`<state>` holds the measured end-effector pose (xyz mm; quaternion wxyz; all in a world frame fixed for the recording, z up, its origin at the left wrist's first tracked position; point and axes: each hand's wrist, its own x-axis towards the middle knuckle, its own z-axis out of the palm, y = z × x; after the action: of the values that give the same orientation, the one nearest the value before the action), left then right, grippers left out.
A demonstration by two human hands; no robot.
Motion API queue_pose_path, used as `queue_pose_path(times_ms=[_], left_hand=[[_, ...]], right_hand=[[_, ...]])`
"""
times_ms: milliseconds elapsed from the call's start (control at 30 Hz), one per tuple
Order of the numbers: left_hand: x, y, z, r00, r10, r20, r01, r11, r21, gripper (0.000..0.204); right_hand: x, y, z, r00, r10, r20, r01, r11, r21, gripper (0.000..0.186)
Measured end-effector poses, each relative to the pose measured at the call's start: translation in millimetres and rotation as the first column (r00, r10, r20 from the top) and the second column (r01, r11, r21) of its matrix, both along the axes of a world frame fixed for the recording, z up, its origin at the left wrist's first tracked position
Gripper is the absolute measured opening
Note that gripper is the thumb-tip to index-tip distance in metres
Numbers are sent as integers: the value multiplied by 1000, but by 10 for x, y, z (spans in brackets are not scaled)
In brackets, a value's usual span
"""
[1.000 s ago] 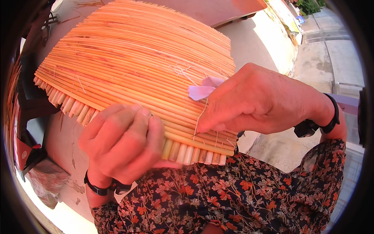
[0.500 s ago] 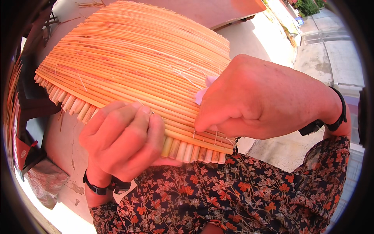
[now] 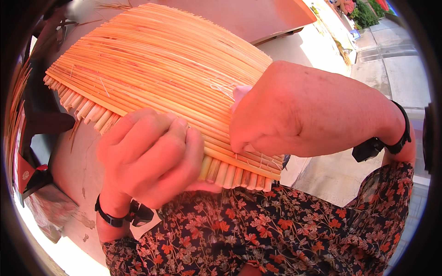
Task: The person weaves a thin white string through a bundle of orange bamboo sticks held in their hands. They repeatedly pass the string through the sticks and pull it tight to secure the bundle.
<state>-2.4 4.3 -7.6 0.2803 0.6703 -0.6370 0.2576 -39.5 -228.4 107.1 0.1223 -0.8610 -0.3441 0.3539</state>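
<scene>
A mat of slim straw-coloured stalks (image 3: 152,60) slants across the middle, its cut stalk ends showing along the near edge. My left hand (image 3: 152,156) is closed around that near edge, its thumb underneath. On the mat's right part, my right hand (image 3: 294,106) is closed, with thumb and forefinger pressed together close to the near edge; what they pinch is hidden. A pale pinkish scrap, like cloth or tape (image 3: 240,94), shows beside the right fingers. Loose white thread (image 3: 221,87) lies looped on the stalks near it, and short stitches run through the mat.
A smooth table-like surface (image 3: 276,18) stands beyond the mat. Dark furniture (image 3: 46,119) and upright thin stalks (image 3: 16,106) are at the left, above a crumpled plastic bag (image 3: 50,211). Paved ground (image 3: 405,69) and shrubs (image 3: 366,16) lie at the far right.
My left hand and the mat have shifted slightly to the right. The right hand has moved a little up and left, still pressed to the mat, covering more of the pale scrap.
</scene>
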Motion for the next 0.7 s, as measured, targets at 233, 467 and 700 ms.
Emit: queue_pose_path(times_ms=[233,467,700], left_hand=[[163,-185,350,998,-34,57,34,999,-7,55],[781,-247,451,985,-118,-129,106,990,-97,45],[858,-303,552,989,-118,-83,118,993,-7,43]], right_hand=[[106,-441,101,954,-260,-147,296,893,338,15],[432,-323,449,916,-386,110,359,910,206,16],[366,-398,423,942,-252,221,196,949,247,14]])
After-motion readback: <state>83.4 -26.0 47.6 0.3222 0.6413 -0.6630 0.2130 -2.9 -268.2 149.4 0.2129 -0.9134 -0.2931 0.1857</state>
